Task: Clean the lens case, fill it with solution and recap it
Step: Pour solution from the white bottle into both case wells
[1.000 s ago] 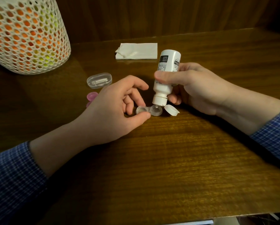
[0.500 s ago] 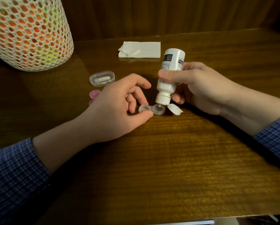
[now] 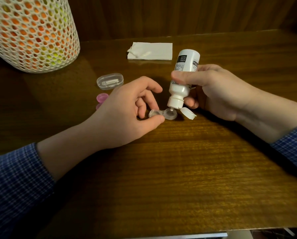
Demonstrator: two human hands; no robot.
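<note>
Centre frame, the right hand (image 3: 216, 90) has its grip wrapped round the white solution bottle (image 3: 183, 75), tipped nozzle-down, flip cap (image 3: 188, 113) hanging open. The nozzle sits right over the right-hand well of the clear lens case (image 3: 163, 115), which lies on the wooden counter (image 3: 178, 169). The left hand (image 3: 127, 111) pinches the case's left well between thumb and finger, steadying it. Just left of that hand, two pink caps (image 3: 102, 98) (partly hidden) and a clear oval box (image 3: 109, 81). A white tissue (image 3: 150, 51) lies upper centre; a mesh basket (image 3: 32, 33) fills the upper left.
</note>
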